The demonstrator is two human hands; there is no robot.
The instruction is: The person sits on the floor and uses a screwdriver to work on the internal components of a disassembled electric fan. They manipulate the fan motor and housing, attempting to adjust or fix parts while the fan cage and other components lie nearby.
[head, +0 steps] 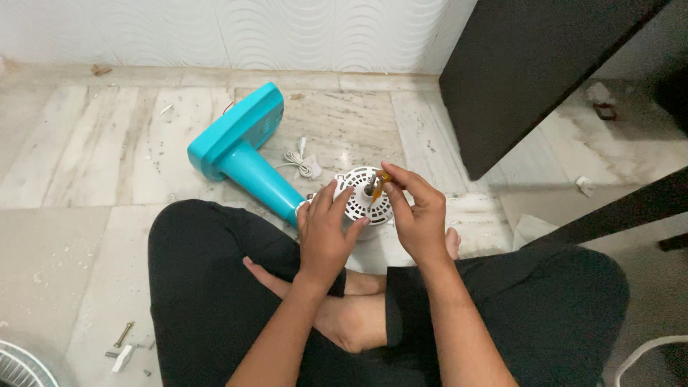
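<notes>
I sit cross-legged on the floor. A turquoise fan stand (240,150) lies on its side, its neck running toward my lap. My left hand (326,233) grips the white round vented motor housing (364,195) at the neck's end. Fingers of my right hand (419,215) pinch a small orange-handled tool (380,183), whose tip sits at the shaft in the housing's centre. A white power cord (301,161) lies coiled on the tiles behind the housing.
Loose screws and small parts (125,347) lie on the floor at lower left, near a white fan grille edge (18,365). Dark furniture panels (530,72) stand at the right. The marble floor is dusty with debris; a white wall runs behind.
</notes>
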